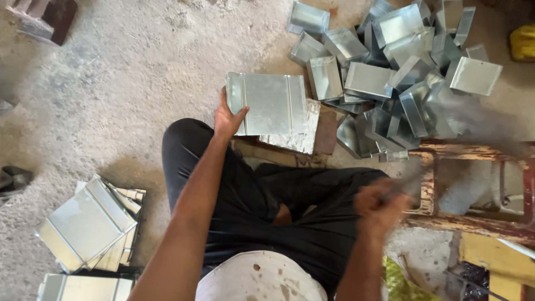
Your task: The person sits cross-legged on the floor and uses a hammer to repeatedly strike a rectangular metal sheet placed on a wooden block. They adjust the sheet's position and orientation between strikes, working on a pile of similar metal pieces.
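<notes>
- Left hand [227,120] grips the sheet [267,104] by its left edge.
- Sheet looks light, stiff, sharp-edged; folded edges seem safest to hold.
- Right hand [379,207], right of sheet, is blurred; closed on a tool, I think.

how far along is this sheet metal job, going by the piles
Looks done: a heap of folded boxes lies on the floor ahead. In hand: the left hand holds a flat sheet; the right hand is blurred around what seems a tool handle. Likely left: the stacks of flat sheets at the left. How they split cannot be told.
</notes>
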